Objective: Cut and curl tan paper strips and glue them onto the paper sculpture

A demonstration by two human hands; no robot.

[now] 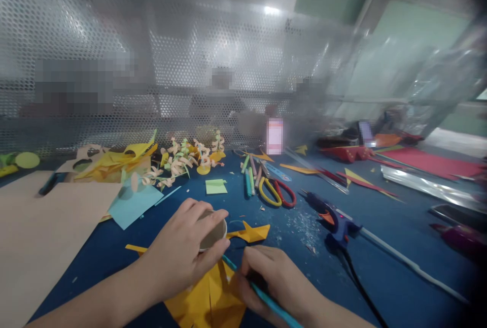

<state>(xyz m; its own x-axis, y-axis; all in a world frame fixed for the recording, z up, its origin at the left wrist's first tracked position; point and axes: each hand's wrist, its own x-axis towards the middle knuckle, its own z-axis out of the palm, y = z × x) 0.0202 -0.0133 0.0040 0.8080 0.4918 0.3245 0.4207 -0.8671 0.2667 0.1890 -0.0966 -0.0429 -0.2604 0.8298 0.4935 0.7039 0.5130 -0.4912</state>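
Note:
My left hand (pixel 190 241) is closed round a small round object (pixel 213 234) with a grey-brown face and a pale rim; whether it is a cup or a roll I cannot tell. It presses this down at the upper edge of a folded yellow paper sheet (pixel 209 297). A blue pen (pixel 266 300) is gripped in my right hand (pixel 272 277), its tip against the round object's lower right side. Just beyond lies a cut yellow paper scrap (pixel 249 232) with pointed corners.
Scissors (pixel 271 193) and markers (pixel 249 181) lie ahead. To the right rests a blue glue gun (pixel 337 221) with a glue stick and black cord. Curled paper strips (pixel 182 158), a light-blue sheet (pixel 133 201) and beige paper (pixel 45 231) are left. A perforated metal screen (pixel 182 54) stands behind.

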